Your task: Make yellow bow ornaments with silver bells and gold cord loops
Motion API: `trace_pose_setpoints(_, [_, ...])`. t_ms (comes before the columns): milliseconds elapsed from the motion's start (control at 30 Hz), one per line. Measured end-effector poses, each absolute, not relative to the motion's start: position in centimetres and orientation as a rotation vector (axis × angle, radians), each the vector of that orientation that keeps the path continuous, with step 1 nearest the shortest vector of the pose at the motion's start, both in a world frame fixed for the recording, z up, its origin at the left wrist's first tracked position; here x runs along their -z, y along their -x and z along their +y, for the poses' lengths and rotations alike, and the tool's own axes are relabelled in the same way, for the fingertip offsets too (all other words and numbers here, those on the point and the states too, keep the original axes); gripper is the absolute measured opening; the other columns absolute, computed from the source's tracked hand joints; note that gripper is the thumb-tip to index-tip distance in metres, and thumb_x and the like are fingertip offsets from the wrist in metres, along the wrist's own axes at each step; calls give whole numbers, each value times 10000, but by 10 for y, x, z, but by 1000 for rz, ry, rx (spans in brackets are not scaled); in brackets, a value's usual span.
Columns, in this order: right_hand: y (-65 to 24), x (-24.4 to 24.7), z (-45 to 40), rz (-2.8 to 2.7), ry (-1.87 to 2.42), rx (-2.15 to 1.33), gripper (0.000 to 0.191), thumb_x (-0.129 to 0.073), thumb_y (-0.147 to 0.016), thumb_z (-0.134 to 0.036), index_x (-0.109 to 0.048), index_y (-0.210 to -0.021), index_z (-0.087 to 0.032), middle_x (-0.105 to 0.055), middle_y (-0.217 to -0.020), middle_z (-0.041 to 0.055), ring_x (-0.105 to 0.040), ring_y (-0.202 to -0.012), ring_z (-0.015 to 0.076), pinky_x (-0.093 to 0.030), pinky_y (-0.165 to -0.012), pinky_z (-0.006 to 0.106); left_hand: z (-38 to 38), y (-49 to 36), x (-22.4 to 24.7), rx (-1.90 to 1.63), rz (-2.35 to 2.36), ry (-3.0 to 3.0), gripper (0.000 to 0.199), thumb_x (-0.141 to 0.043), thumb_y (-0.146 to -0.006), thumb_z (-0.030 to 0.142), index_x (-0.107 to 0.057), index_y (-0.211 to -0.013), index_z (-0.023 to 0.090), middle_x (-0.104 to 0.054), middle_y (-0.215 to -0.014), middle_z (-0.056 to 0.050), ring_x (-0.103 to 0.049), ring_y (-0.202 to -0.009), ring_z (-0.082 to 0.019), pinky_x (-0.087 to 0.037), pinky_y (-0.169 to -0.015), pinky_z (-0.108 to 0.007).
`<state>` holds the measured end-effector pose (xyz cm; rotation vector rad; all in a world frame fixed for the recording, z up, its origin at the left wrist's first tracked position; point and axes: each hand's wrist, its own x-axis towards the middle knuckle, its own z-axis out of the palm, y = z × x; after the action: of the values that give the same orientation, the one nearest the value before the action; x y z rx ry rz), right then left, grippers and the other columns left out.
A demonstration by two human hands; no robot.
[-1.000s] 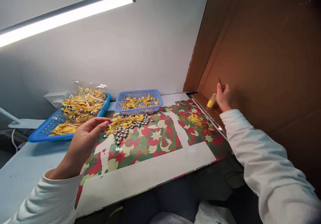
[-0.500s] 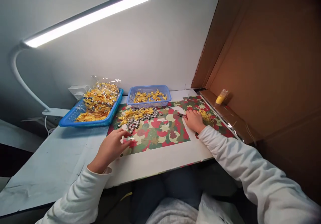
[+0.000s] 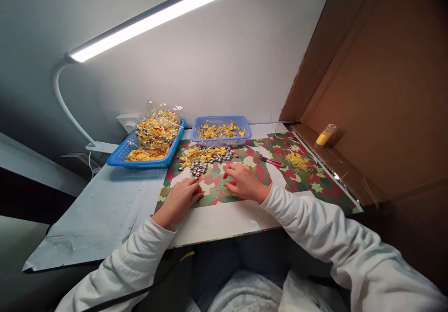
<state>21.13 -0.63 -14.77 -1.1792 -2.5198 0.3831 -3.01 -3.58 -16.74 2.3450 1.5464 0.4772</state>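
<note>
My left hand rests low over the camouflage-patterned mat, its fingers loosely bent and slightly apart, with nothing visible in them. Facing it, my right hand hovers over the mat with thumb and fingers apart and holds nothing. Just beyond both hands lies a loose pile of silver bells. Behind and among these are yellow bow-like pieces with thin stems. Thread snips with reddish handles lie on the mat to the right, apart from my right hand.
A blue basket at back left bears a clear bag of yellow pieces and bells. Another blue basket holds yellow pieces. Yellow thread scraps lie right, near a yellow-filled tube on a cardboard ledge. A lamp hangs overhead.
My right hand has let go of the snips and moved left, toward my left hand. My left hand's fingers have drawn closer together. The view has shifted left.
</note>
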Motion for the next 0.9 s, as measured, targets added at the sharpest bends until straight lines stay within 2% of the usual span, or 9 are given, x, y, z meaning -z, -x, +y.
trace_pose_setpoints(100, [-202,149,-10,-2557,1092,-437,149,-695,-839,-236,-651,-964,-169,-653,-1073,94,-561,-1070,259,-399,-904,400,-40,33,164,-559,1509,-2315,220,-573,-860,341,-620,-691,208,-627,-814,-69,-556,-799,-241,-422,-738,-357])
trace_pose_setpoints(267, [-163,138,-20,-2524,887,-743,390,-754,-805,-266,-579,-1134,-149,-639,-1145,117,-571,-1071,242,-436,-893,364,-50,43,141,-728,1435,-2245,300,-472,-919,429,-565,-741,207,-589,-830,-52,-537,-824,-210,-437,-752,-325])
trace_pose_setpoints(367, [-139,112,-13,-2541,724,-1108,134,-576,-943,-271,-597,-940,-138,-645,-876,45,-580,-789,148,-435,-723,265,-57,50,117,-885,1396,-2136,332,-482,-924,479,-543,-757,199,-546,-834,-40,-517,-814,-194,-433,-752,-317])
trace_pose_setpoints(467, [-123,74,0,-2496,451,-1321,292,-470,-1000,-282,-549,-755,-144,-517,-691,-20,-463,-634,88,-379,-632,216,-66,57,91,-1045,1308,-1959,384,-466,-927,560,-536,-838,193,-539,-863,-41,-508,-775,-172,-439,-709,-304])
trace_pose_setpoints(567, [-117,38,13,-2215,303,-1539,337,-448,-1011,-258,-462,-689,-160,-383,-616,-55,-328,-542,62,-305,-524,188,-77,66,68,-1088,1145,-1639,409,-494,-907,602,-536,-935,196,-473,-676,17,-397,-570,-116,-360,-531,-243])
trace_pose_setpoints(667, [-122,10,22,-1941,330,-1593,395,-425,-1014,-224,-360,-627,-184,-281,-565,-77,-222,-481,56,-213,-444,184,-87,83,48,-1184,1080,-1362,355,-640,-854,520,-589,-925,177,-279,-540,76,-213,-478,-76,-211,-446,-201])
trace_pose_setpoints(733, [-129,-2,27,-1758,391,-1588,425,-421,-1010,-222,-307,-602,-191,-233,-546,-87,-173,-455,49,-160,-419,178,-94,100,34,-1296,1089,-1322,299,-671,-841,448,-594,-777,166,-227,-536,70,-199,-482,-72,-203,-445,-190])
trace_pose_setpoints(800, [-139,-8,33,-1633,454,-1586,435,-407,-1005,-209,-293,-586,-190,-216,-532,-91,-151,-441,43,-138,-409,169,-103,118,18,-1394,1088,-1313,337,-624,-873,388,-518,-638,171,-186,-535,61,-173,-482,-77,-214,-443,-188])
trace_pose_setpoints(900, [-151,-9,40,-1513,547,-1595,425,-385,-984,-163,-307,-567,-186,-226,-502,-91,-153,-421,42,-133,-396,165,-121,143,-8,-1583,1099,-1223,408,-425,-974,294,-416,-583,178,-130,-524,53,-85,-485,-104,-202,-428,-199])
